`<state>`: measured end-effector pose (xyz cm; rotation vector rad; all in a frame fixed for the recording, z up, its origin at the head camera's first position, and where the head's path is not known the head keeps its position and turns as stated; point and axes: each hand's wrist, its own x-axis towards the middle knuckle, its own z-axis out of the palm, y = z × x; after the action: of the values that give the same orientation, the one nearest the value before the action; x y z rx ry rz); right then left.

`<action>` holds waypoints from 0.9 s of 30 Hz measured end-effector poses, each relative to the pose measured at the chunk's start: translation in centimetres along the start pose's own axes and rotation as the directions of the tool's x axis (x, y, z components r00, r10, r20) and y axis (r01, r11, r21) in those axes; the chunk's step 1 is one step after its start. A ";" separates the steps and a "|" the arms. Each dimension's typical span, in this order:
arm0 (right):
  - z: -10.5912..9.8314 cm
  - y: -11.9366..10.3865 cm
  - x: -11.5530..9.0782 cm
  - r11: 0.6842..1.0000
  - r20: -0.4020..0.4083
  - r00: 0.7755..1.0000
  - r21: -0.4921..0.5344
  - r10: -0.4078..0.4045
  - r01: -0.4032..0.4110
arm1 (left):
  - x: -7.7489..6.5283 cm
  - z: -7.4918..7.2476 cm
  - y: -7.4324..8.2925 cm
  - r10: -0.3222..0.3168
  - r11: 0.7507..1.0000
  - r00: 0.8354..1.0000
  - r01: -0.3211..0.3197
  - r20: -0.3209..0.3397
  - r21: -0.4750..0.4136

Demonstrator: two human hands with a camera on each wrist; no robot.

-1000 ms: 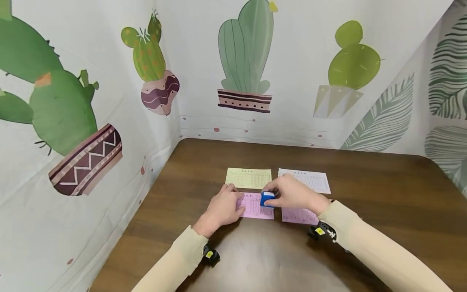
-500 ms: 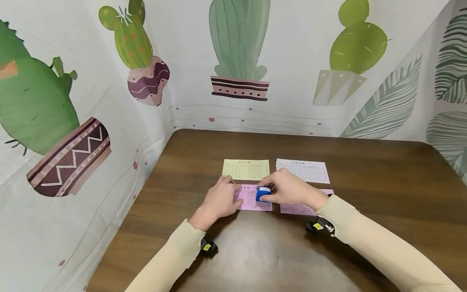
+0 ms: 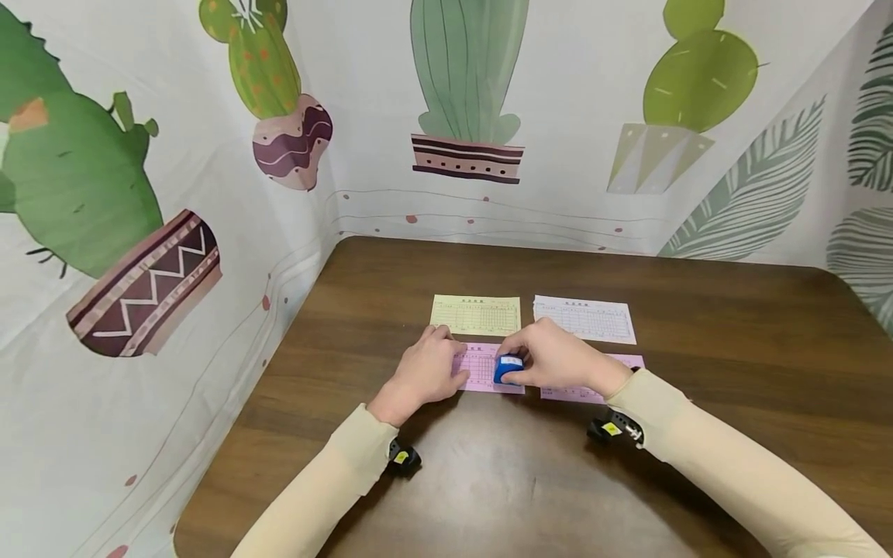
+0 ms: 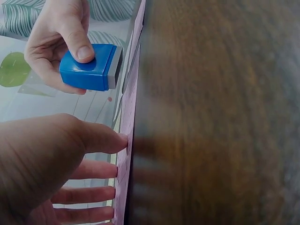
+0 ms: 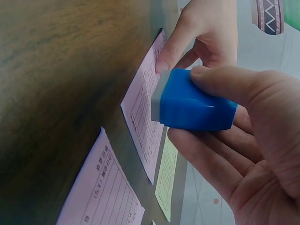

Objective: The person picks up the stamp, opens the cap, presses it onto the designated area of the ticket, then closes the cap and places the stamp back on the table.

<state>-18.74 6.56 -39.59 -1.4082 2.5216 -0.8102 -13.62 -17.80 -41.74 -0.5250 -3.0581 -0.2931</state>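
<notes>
In the head view, we locate the blue stamp (image 3: 508, 370) just below and right of centre, over the right end of a pink slip (image 3: 477, 370). We see the right hand (image 3: 560, 355) pinch it between thumb and fingers, its grey base (image 5: 159, 97) facing the paper; we cannot tell whether the two touch. The left hand (image 3: 425, 366) spreads wide, fingertips on the slip's left end. On the bench (image 3: 481, 480), we note a yellow slip (image 3: 476, 314) just above, a white slip (image 3: 589, 320) upper right, and a second pink slip (image 3: 572, 394), partly hidden behind the right hand.
</notes>
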 end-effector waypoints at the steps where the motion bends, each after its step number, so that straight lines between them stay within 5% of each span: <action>1: 0.0 0.0 0.0 1.000 0.003 1.000 0.001 0.000 0.000 | 0.0 0.0 0.0 0.000 1.000 1.000 0.000 0.000 -0.003; 27: 1.5 -0.4 -1.1 0.999 -0.032 0.999 -0.042 -0.004 0.002 | -0.1 0.2 0.2 -0.002 1.000 1.000 0.002 0.008 -0.001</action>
<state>-17.31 6.68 -40.82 -1.4233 2.5759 -0.7908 -13.42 -17.60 -41.90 -0.5242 -3.0670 -0.2938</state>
